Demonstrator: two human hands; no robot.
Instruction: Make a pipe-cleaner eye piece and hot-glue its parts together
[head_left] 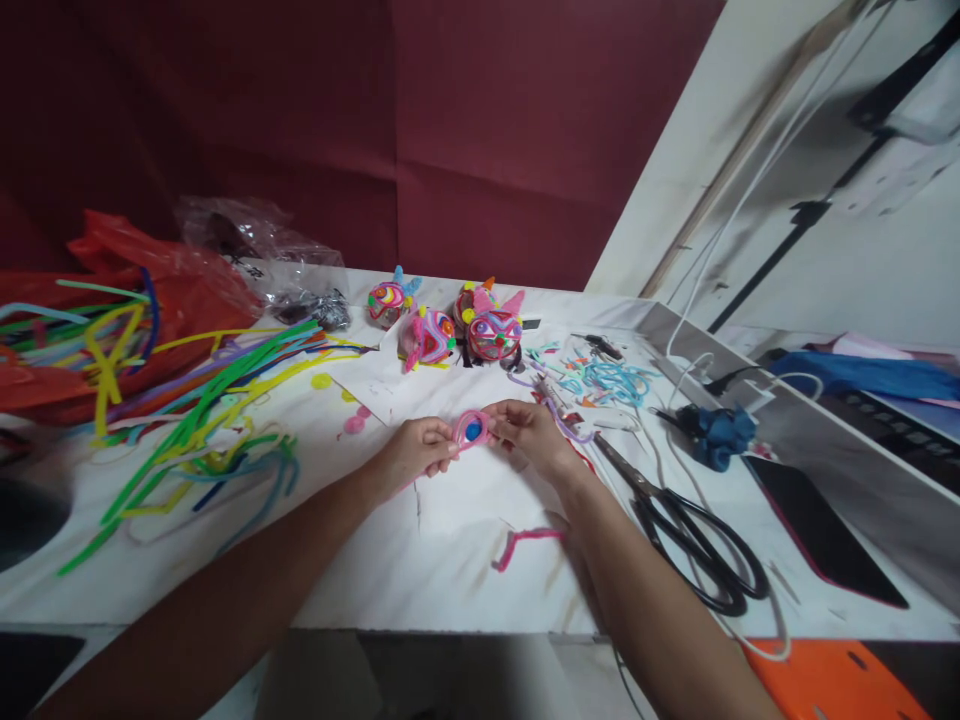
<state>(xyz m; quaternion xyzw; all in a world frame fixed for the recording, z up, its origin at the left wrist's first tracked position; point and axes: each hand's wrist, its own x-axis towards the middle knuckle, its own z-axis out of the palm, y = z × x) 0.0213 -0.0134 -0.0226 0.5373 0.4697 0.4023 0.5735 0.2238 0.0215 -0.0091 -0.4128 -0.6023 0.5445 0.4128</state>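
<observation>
Over the middle of the white table, both hands pinch a small coiled piece [473, 430] with a blue centre and pink rings. My left hand [421, 452] grips its left edge, fingers closed. On its right edge are the closed fingers of my right hand [525, 432]. A bent magenta pipe cleaner [529, 540] lies near my right forearm. Behind the hands stand several colourful animal-like figures [495, 330] with pink, yellow and blue parts.
Loose green and yellow pipe cleaners [195, 410] and a red plastic bag [172, 275] cover the left. On the right are blue scraps [615, 380], black-handled scissors [675, 520], white cables and a dark phone [825, 530] beside a low wall.
</observation>
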